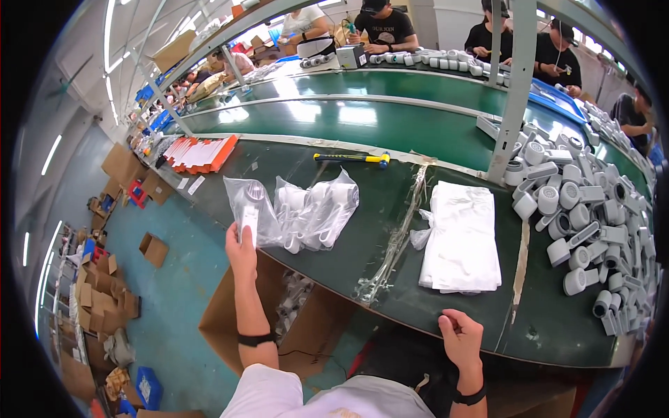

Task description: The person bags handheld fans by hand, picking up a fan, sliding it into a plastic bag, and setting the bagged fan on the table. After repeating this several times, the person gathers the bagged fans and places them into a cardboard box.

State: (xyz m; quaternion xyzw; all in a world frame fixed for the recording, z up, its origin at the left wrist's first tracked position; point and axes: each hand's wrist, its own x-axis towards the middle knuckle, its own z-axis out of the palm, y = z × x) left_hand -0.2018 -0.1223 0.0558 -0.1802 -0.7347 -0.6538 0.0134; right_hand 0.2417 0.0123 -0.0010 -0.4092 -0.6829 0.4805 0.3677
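Observation:
My left hand is closed on the handle end of a white handheld device with a round head, inside a clear plastic bag. It holds this at the near edge of the dark green table. Just to the right lie several similar bagged devices. My right hand hangs at the table's near edge with its fingers curled in, and nothing shows in them. Beyond it lies a stack of flat white plastic bags. Farther right, many loose grey-white devices form a large pile.
A yellow-and-blue hammer and orange-and-white cards lie toward the back. Stringy plastic crosses the table. An open carton of devices stands below. A metal post rises at the right. Co-workers sit across the green conveyor.

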